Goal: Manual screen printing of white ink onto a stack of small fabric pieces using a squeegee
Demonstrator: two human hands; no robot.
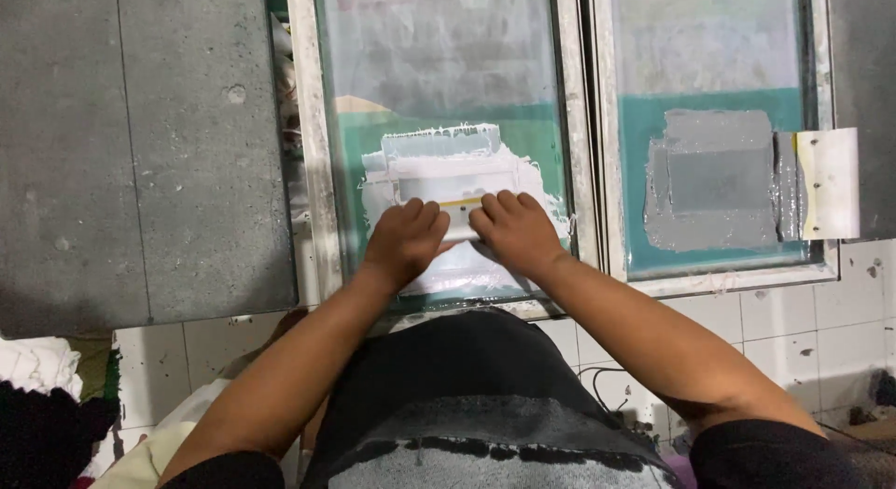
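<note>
Both hands grip one squeegee (pixel 461 216), a pale bar with a yellowish strip along it. The left hand (pixel 403 239) is curled over its left end and the right hand (pixel 516 230) over its right end, knuckles up, fingertips nearly meeting at the middle. Only a short stretch of the bar shows between and just above the fingers.

The squeegee rests on the mesh of a printing screen (pixel 322 172) with a pale, ink-stained frame. Its mesh is teal lower down and greyish above. White ink (pixel 439 148) is spread in a rough patch around and beyond the hands, with a ragged upper edge.

Just to the right lies a second screen (pixel 605 172) of the same kind, holding a patch of grey ink (pixel 714 181). A white squeegee (pixel 829 183) lies across its right frame edge, touched by no hand.

To the left of the screens a grey worktop (pixel 140 153) shows a bare, speckled surface. Below it are white tiles (pixel 793 330), stained in places, with a thin dark cable (pixel 597 370). A heap of white and dark cloth (pixel 37 396) sits at the lower left.
</note>
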